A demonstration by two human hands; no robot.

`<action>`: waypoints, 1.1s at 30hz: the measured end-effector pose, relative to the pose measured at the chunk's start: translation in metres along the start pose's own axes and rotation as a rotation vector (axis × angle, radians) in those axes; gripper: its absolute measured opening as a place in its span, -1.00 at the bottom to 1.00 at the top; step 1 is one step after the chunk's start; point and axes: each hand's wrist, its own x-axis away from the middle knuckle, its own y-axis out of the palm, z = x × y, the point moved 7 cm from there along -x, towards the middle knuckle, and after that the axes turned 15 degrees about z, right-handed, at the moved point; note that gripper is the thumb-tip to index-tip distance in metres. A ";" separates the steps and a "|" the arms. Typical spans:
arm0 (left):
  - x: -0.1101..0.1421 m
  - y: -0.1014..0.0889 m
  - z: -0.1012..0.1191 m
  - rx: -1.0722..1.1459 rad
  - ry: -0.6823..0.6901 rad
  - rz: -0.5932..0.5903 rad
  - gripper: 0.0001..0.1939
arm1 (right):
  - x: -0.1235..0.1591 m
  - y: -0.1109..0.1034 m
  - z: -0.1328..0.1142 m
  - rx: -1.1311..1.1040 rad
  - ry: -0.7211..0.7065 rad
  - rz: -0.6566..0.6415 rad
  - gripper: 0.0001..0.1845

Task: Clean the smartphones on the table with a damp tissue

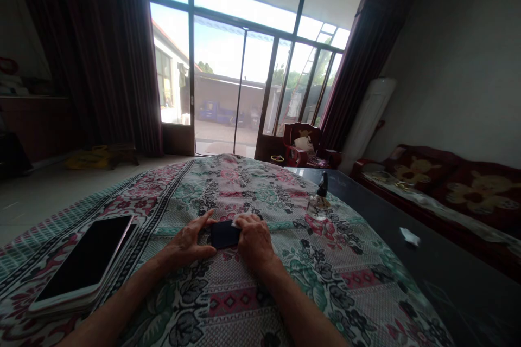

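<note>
A dark smartphone (225,235) lies flat on the patterned tablecloth (236,303), its long side running left to right. My left hand (187,238) grips the phone's left end, thumb at the near corner and fingers at the far one. At the right end is my right hand (255,237), its bent fingers closed on a small white tissue or cloth (235,220) and pressed down over the phone. Most of the white piece is hidden under those fingers. To the left, a tablet with a black screen (87,257) rests on top of other flat devices.
A clear spray bottle with a black nozzle (318,206) stands right of my hands. A crumpled white tissue (409,237) lies on the dark tabletop (439,265). Beyond are a wooden armchair (299,146), a sofa with bear-patterned cushions (480,195) and glass doors (220,92).
</note>
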 end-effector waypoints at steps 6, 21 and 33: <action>0.000 0.000 0.000 -0.023 -0.010 -0.006 -0.06 | -0.009 -0.009 0.034 0.025 0.054 0.048 -0.60; 0.002 0.004 -0.004 -0.055 0.017 -0.002 -0.06 | 0.003 -0.029 0.049 -0.211 -0.319 -0.078 -0.48; 0.003 0.004 -0.001 -0.057 0.029 -0.016 -0.08 | 0.024 -0.041 0.044 -0.163 -0.347 -0.011 -0.53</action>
